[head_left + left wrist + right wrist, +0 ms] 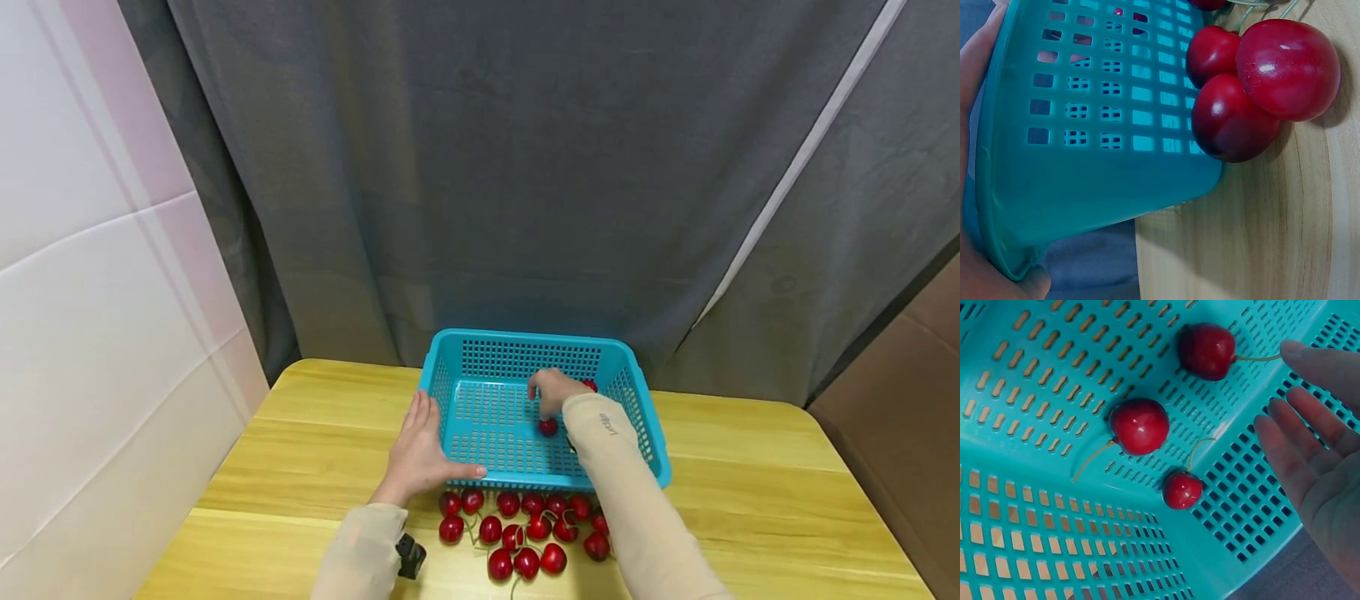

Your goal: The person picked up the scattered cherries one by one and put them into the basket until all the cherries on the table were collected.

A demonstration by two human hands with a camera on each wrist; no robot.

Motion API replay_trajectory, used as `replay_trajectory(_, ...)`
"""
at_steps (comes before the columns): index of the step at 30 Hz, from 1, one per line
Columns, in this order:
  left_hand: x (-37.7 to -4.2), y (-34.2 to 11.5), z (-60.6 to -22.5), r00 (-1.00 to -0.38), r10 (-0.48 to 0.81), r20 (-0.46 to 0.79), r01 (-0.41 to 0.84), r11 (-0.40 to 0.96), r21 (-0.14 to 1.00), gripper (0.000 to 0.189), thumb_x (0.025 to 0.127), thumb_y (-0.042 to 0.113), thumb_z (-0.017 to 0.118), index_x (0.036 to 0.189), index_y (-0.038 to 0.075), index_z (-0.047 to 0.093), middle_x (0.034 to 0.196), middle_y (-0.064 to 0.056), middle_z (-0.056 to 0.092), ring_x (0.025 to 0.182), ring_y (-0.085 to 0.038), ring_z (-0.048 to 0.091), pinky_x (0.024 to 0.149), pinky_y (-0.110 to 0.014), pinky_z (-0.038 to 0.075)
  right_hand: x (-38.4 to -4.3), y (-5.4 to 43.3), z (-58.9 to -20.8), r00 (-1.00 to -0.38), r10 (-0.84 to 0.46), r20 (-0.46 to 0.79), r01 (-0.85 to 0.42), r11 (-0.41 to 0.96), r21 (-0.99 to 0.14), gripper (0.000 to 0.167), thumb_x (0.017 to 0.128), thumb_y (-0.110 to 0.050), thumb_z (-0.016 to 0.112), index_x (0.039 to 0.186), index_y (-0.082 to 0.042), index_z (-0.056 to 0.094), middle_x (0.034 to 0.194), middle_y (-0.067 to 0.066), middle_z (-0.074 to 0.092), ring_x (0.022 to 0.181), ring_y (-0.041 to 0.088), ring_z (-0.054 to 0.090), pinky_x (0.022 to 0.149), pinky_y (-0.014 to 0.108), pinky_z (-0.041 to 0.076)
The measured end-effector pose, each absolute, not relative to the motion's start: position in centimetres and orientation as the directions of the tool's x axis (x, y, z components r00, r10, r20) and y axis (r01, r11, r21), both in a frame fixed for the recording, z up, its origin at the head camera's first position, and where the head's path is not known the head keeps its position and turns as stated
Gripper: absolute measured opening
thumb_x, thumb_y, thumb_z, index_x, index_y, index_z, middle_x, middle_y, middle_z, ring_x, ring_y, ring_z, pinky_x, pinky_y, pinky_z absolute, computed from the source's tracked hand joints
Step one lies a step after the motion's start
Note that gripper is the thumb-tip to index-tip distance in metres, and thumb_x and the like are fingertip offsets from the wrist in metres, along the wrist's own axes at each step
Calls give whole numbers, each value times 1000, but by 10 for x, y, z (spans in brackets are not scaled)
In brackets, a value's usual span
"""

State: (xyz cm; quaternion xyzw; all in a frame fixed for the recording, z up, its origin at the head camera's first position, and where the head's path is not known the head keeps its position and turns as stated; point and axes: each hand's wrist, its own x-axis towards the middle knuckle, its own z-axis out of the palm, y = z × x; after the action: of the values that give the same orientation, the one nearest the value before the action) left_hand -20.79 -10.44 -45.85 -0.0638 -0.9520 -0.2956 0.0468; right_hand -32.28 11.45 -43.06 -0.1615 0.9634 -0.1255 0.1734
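A blue plastic basket with perforated walls stands on the table. My left hand rests at its near left corner, fingers straight along the left side and thumb stretched along the front rim. Inside the basket is my right hand, which pinches the stem tip of a dark red cherry between thumb and a hidden finger. Whether that cherry touches the floor I cannot tell. Two more stemmed cherries, a larger one and a smaller one, lie near one corner of the basket.
Several red cherries with stems lie on the wooden table before the basket, some close against its front wall. A grey curtain hangs behind, a white panel stands left, and a brown panel right.
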Motion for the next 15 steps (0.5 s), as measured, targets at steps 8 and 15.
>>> replay_trajectory(8,-212,-106,-460,-989,99,108,143,817,559,129,49,62,78,140,-8,18,150,-20,4,138,-33,2,110,-48,15,-325,124,-421,-871,-418,-256,-326,884,-334,30,78,-12,70,106,-7,62,99,9,58,84,19,52,68,34,48)
replay_trajectory(15,-213,-109,-461,-989,100,111,146,813,563,129,50,61,78,140,-9,19,150,-21,4,138,-34,2,109,-49,16,-319,132,-407,-864,-457,-209,-352,847,-398,28,83,-16,65,109,-7,60,112,12,57,102,24,52,81,39,48)
